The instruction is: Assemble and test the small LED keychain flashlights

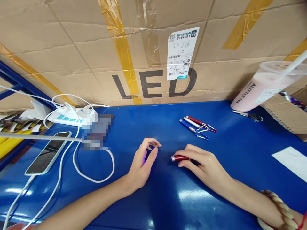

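On the blue table (168,198), the right hand (203,166) grips a red torch (179,157), nose aimed at the cupped, empty left hand (144,161), where a faint glow shows. Best hold it level and steady while checking the beam.

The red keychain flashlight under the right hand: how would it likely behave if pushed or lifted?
The red keychain flashlight looks round and slim, so it may roll on the glossy blue table. It probably lifts lightly and stiffly, since the right hand covers it with fingertips alone.
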Tool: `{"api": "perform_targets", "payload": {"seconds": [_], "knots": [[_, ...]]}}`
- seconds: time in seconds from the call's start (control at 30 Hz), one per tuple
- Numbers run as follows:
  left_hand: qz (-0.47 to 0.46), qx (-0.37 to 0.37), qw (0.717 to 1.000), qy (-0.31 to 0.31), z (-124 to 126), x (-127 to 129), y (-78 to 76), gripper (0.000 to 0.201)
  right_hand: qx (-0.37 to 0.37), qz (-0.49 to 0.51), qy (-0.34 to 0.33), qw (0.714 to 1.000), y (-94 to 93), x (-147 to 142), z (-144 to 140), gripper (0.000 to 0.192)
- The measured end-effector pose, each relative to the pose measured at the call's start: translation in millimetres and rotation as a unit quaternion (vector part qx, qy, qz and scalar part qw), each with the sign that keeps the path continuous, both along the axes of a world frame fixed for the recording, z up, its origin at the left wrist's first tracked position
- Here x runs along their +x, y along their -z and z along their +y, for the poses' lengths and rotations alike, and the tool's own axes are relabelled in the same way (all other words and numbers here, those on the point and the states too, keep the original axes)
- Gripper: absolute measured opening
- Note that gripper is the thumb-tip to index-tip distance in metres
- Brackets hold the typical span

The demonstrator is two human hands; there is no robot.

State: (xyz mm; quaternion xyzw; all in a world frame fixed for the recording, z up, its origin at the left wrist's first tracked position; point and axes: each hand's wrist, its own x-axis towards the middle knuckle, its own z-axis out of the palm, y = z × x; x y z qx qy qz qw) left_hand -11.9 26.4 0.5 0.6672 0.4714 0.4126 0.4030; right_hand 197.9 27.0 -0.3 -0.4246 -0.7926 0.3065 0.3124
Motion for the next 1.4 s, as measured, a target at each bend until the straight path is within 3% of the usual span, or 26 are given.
{"api": "perform_targets", "payload": {"seconds": [0.43, 1.23, 1.4], "knots": [[0.0, 0.024, 0.999, 0.023, 0.6, -7.5, 9.4, 0.044, -0.03, -0.014, 0.008, 0.999, 4.8, 2.0, 3.0, 0.02], [0.01, -0.016, 0.999, 0.036, -0.8, -5.7, 3.3, 0.041, -0.052, -0.037, 0.02, 0.998, 4.5, 4.1, 4.7, 0.025], [0.013, -0.013, 0.999, 0.037, -1.1, -6.0, 2.3, 0.039, -0.019, -0.065, 0.023, 0.997, 6.1, 3.6, 5.5, 0.028]]}}
